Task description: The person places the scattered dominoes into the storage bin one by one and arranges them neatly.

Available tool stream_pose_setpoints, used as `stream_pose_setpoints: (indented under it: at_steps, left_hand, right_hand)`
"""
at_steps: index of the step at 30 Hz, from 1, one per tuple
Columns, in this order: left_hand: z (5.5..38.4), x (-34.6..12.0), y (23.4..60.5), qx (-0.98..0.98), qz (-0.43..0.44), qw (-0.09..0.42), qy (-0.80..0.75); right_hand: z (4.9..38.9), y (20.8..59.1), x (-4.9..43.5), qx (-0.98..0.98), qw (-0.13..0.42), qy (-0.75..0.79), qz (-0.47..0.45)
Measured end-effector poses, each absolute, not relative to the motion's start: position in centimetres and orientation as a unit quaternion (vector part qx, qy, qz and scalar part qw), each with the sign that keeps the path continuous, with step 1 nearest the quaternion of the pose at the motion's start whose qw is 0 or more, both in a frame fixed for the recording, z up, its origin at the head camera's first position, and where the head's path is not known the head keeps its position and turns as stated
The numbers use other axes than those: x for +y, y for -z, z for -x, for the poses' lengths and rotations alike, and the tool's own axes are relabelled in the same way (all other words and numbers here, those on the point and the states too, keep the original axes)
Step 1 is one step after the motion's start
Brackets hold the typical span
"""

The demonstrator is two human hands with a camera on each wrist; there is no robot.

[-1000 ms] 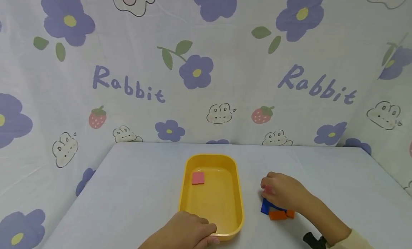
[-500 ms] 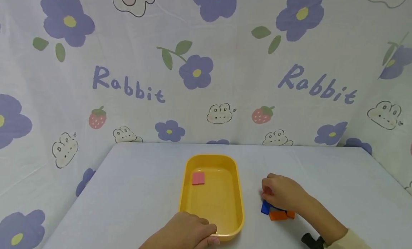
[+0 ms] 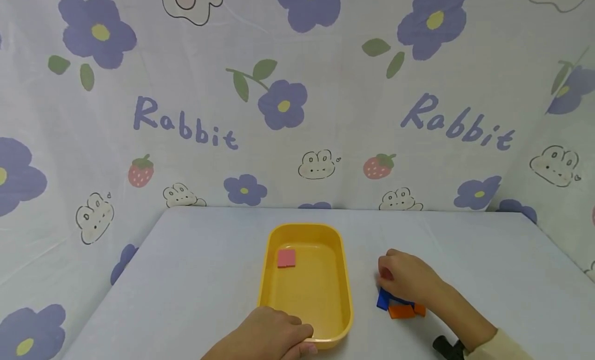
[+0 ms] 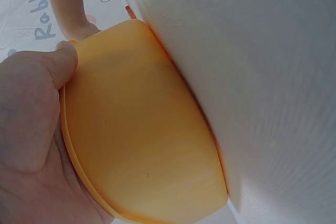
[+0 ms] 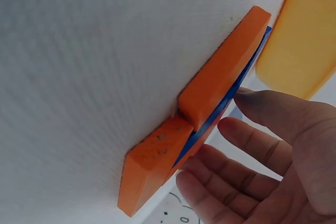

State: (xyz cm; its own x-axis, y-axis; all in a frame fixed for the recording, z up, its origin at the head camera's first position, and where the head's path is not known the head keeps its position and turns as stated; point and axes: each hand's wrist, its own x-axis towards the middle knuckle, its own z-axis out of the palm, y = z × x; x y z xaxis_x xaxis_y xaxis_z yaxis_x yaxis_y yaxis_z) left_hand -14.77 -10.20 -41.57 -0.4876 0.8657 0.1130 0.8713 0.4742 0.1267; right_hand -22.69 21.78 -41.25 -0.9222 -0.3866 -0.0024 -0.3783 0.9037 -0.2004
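My left hand (image 3: 269,331) grips the near rim of a yellow tray (image 3: 348,303), thumb on the outer wall and fingers over the edge. The left wrist view shows this hand against the tray's outer side (image 4: 136,119). To the tray's right, my right hand (image 3: 411,277) bends over a small group of flat blocks. A reddish piece (image 3: 386,273) shows between its curled fingers, mostly hidden. Below lie a blue block (image 3: 383,300) and two orange blocks (image 3: 401,312). In the right wrist view, fingertips (image 5: 231,127) lie close behind the orange blocks (image 5: 226,72).
A pink square block (image 3: 286,258) lies inside the tray near its far left corner. The white table (image 3: 200,267) ends at a patterned cloth backdrop (image 3: 348,117). A dark strap or device (image 3: 448,346) sits by the right sleeve.
My right hand shifts very slightly over the blocks, and its forearm edges left. The reddish piece between its fingers looks darker and more covered. My left hand and the tray stay put.
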Motion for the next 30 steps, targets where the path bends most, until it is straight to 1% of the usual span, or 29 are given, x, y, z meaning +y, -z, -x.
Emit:
stream_pose_setpoints:
  at_steps: [2, 9, 23, 30]
  left_hand:
    - [14.79, -10.20, 41.58, -0.858, 0.506, 0.017, 0.084]
    - [14.90, -10.08, 41.43, -0.866, 0.491, -0.020, 0.085]
    - [15.01, -10.04, 41.59, -0.866, 0.491, -0.029, 0.091]
    - [14.93, -10.07, 41.64, -0.864, 0.496, -0.011, 0.088]
  right_hand:
    - [22.70, 41.22, 21.75, 0.976, 0.023, 0.097, 0.193]
    - [22.77, 41.13, 21.61, 0.978, 0.023, 0.099, 0.183]
    - [22.69, 41.03, 20.94, 0.983, 0.030, 0.083, 0.161]
    - [22.56, 41.06, 20.94, 0.979, 0.011, 0.101, 0.174]
